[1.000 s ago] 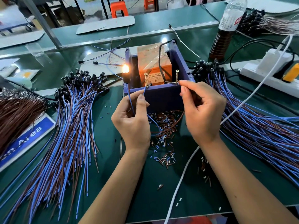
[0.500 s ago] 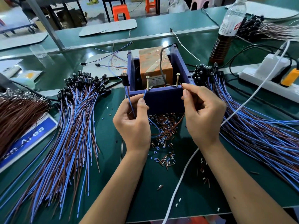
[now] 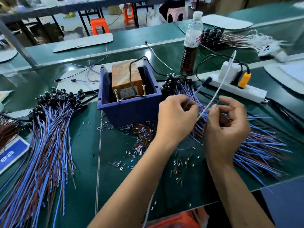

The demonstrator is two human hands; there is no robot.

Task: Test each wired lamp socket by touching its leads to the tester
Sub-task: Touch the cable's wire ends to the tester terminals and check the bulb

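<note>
We see the tester point(image 3: 130, 97), a dark blue open-topped box holding an orange-wrapped block, sitting just left of our left hand point(image 3: 176, 116) and apart from it. Two brass screws stand upright near its front wall, one at each side, and a black cable loops in from behind. One wired lamp socket point(image 3: 207, 81), black with blue leads, rises beyond our left hand, which pinches its lead; the socket is unlit. Untested sockets point(image 3: 179, 83) fan out under and beyond both hands. Another pile of sockets point(image 3: 54, 112) lies well left of our left hand.

Two hands point(image 3: 177, 119), two screws point(image 3: 116, 95)
</note>
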